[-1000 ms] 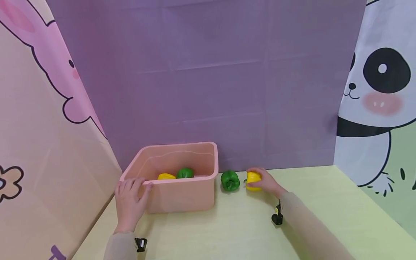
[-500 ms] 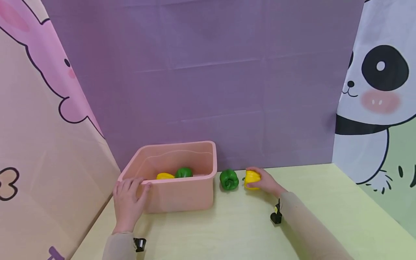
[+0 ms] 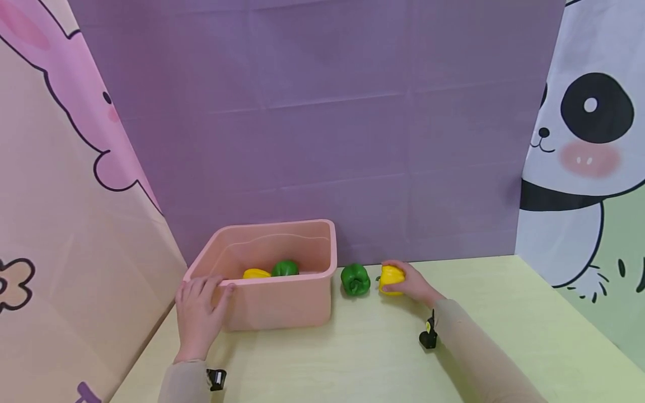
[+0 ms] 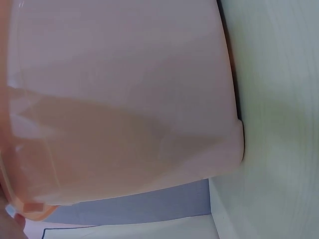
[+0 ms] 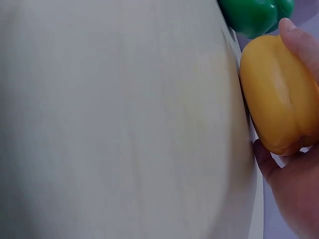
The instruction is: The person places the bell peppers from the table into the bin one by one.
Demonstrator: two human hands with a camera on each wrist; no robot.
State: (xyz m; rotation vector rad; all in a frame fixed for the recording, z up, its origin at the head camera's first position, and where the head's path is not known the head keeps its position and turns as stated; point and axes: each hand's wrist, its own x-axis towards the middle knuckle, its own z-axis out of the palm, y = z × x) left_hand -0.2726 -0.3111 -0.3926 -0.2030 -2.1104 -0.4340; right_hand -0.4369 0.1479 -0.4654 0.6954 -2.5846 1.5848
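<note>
Left hand, from the head view: My left hand [image 3: 199, 316] holds the near left corner of the pink box [image 3: 282, 305], fingers lying over the rim.
Inside the box: A boxed yellow pepper [image 3: 256, 273] and a boxed green pepper [image 3: 285, 268] sit side by side (the near wall hides their lower parts).
Right hand: My right hand [image 3: 415, 285] is closed around the yellow pepper [image 3: 390, 274], its stem pointing left, well to the right of the box.
Between them: The loose green pepper [image 3: 355, 280] stands on the surface [image 3: 327, 364], just beside the box.
Backdrop: A purple cloth [image 3: 327, 112] hangs behind; a printed panda [image 3: 564, 235] shows at the right.
Left wrist view: The box's wall fills most of it; only a bit of my hand shows, at the rim.
Right wrist view: My digits lie on opposite sides of the yellow pepper; whether it touches the surface, I can't tell.
</note>
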